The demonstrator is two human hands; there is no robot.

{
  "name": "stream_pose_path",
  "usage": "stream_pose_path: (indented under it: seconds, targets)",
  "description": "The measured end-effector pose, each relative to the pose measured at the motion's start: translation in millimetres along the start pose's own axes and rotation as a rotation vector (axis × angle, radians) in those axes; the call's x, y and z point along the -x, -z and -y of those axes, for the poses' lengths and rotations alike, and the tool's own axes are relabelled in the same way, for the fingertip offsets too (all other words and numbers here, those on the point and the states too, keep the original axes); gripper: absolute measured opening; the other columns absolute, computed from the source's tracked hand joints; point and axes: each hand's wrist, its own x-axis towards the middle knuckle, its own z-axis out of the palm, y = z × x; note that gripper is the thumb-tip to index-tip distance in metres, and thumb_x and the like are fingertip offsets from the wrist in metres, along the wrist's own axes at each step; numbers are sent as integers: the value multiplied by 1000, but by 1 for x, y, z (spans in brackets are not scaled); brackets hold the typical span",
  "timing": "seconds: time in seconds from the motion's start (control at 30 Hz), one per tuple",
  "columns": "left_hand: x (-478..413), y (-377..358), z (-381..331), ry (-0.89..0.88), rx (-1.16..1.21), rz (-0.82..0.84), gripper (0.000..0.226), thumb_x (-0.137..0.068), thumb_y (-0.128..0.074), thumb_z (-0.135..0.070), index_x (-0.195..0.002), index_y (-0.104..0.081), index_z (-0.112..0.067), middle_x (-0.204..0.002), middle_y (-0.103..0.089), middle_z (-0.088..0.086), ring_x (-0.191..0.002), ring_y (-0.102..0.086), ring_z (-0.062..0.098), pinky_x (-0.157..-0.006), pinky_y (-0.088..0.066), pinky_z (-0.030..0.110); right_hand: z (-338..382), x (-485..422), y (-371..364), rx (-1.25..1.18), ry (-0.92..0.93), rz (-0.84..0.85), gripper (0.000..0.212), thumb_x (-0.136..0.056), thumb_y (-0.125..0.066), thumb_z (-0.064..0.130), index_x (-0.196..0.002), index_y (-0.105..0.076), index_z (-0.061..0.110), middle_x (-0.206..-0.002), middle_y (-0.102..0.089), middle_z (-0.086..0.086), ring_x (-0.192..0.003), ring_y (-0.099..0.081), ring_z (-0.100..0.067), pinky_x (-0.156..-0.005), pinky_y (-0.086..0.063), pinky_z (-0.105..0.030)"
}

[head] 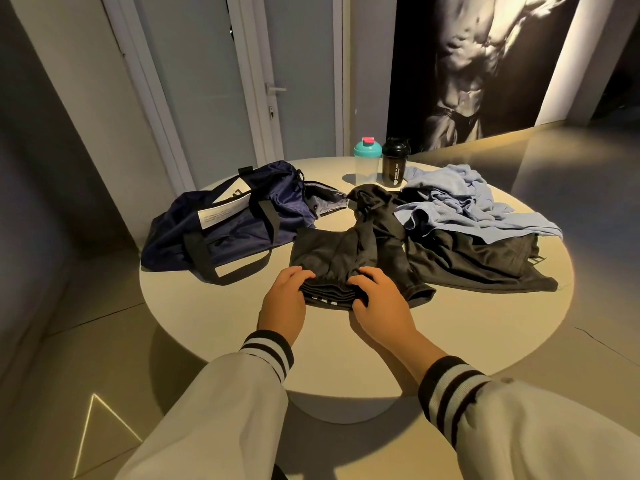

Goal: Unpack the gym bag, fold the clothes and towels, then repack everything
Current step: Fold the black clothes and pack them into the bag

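The gym bag [221, 230] lies on the left side of the round table [346, 358]. Its mouth is open and it looks flat, so I think the unpacking is done or nearly done. I cannot see inside it.

Nothing looks folded yet. The black pants [332, 251] lie in the middle of the table, bunched and twisted at the far end. The left hand [284, 296] and the right hand [377, 299] both hold the waist end, which is nearest the person. The fingers of each hand curl over the cloth and grip it. This looks like the start of the first fold.

The blue towel [460, 202] is a crumpled heap on the right. It lies on top of the other black clothes [478, 261]. The teal-lid bottle [367, 161] and the black bottle [394, 164] stand side by side at the back. So all the folding and all the packing are left to do.

The bag sits close to the left edge. The other black clothes reach close to the right edge and could slip off if tugged. The far end of the pants lies against the towel heap, so pulling may drag it. The bare part of the table near the person looks like the best spot for folding.
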Motion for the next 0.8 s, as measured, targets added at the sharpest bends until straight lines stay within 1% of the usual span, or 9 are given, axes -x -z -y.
stream_pose_path:
  seconds: [0.1, 0.2, 0.23, 0.37, 0.43, 0.53, 0.67, 0.73, 0.8]
  targets:
    - [1, 0, 0, 77, -8, 81, 43, -99, -49, -7, -139, -55, -24, -156, -39, -3, -139, -43, 21, -113, -41, 34, 1, -1, 0, 48, 7, 45, 43, -92, -59, 33, -134, -59, 24, -141, -49, 6, -134, -39, -16, -111, -36, -33]
    - [2, -4, 3, -96, -226, 86, 51, -93, -59, -25, -142, -51, -33, -167, -13, -6, -154, -9, 24, -123, -22, 47, -1, -1, -3, 101, 43, 71, 48, -93, -57, 45, -136, -57, 24, -142, -48, 5, -135, -36, -17, -113, -38, -38]
    - [2, -5, 4, -155, -247, 88, 52, -91, -61, -27, -141, -52, -36, -167, -12, -8, -153, -7, 23, -121, -21, 48, -2, 0, -5, 107, 49, 62, 49, -93, -58, 46, -137, -57, 23, -142, -47, 3, -136, -35, -18, -113, -37, -38]
    - [4, -7, 5, -152, -297, 57, 45, -96, -59, -25, -138, -56, -41, -154, -36, -13, -137, -24, 20, -112, -36, 49, 0, 3, -3, 89, 75, -92, 49, -93, -63, 41, -137, -58, 21, -138, -47, -2, -131, -40, -21, -109, -41, -39]
    - [6, -6, 0, -51, -349, 7, 46, -98, -58, -20, -138, -54, -43, -155, -32, -13, -137, -19, 20, -112, -35, 47, -1, 2, -3, 125, 72, -174, 47, -95, -57, 44, -137, -56, 23, -133, -52, -1, -127, -46, -22, -107, -40, -40]
    - [9, 0, -8, 66, -381, -42, 50, -98, -56, -13, -139, -50, -42, -158, -19, -11, -133, -10, 18, -111, -33, 44, -2, 4, -8, 272, 30, -75, 43, -99, -41, 52, -133, -57, 29, -120, -61, 3, -114, -54, -20, -101, -40, -40]
    - [16, -6, -25, -207, -284, 24, 42, -100, -47, -22, -139, -54, -35, -145, -48, -13, -123, -41, 13, -103, -35, 35, 2, 7, -9, 360, -31, -24, 46, -101, -33, 56, -131, -58, 33, -117, -61, 4, -109, -55, -21, -89, -43, -39]
    - [21, -15, -36, -224, -220, 87, 41, -104, -38, -30, -143, -51, -31, -142, -55, -11, -118, -50, 13, -105, -35, 34, 6, 6, -7, 308, -59, -15, 43, -101, -34, 53, -130, -60, 34, -117, -63, 5, -108, -56, -19, -90, -44, -38]
    - [22, -22, -42, -161, -205, 113, 44, -107, -29, -37, -148, -45, -31, -144, -53, -10, -116, -49, 16, -103, -39, 37, 11, 7, 0, 158, -82, -25, 35, -102, -40, 41, -126, -63, 32, -116, -67, 4, -103, -60, -18, -88, -48, -34]
